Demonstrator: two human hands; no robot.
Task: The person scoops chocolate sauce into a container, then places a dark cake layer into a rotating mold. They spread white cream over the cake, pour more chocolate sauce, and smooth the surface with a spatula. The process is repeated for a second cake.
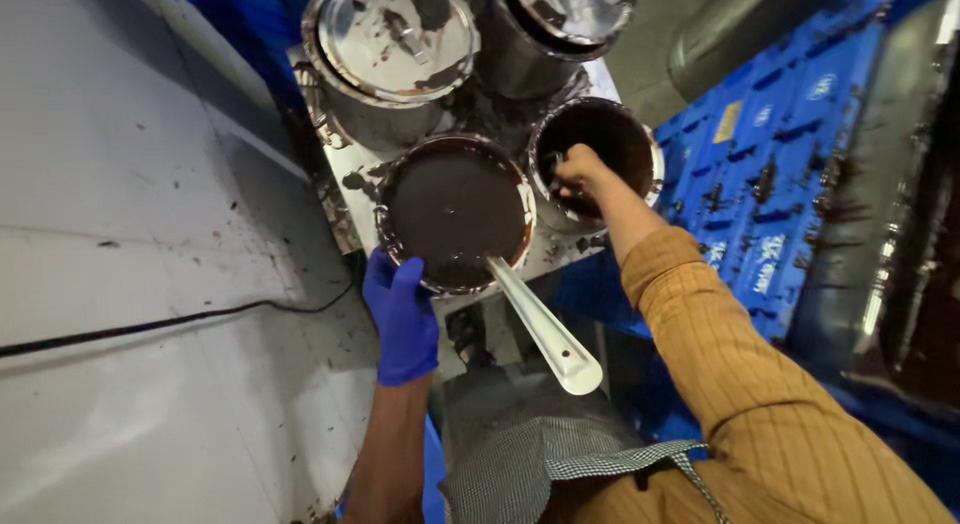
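My left hand [402,309], in a blue glove, grips the near rim of a steel pot [392,252] filled with dark brown liquid. A long white ladle handle [545,329] sticks out of that pot toward me. My right hand [578,174], bare with a mustard sleeve, reaches into a second steel pot [652,149] to the right, whose inside is smeared dark brown. Its fingers are curled around something small and dark that I cannot make out.
Two lidded steel pots [395,44] [565,19] stand behind on a splattered metal stand [345,189]. Blue plastic crates [780,154] lie to the right. A black cable [150,324] crosses the white floor at left. A checked apron [540,464] hangs below.
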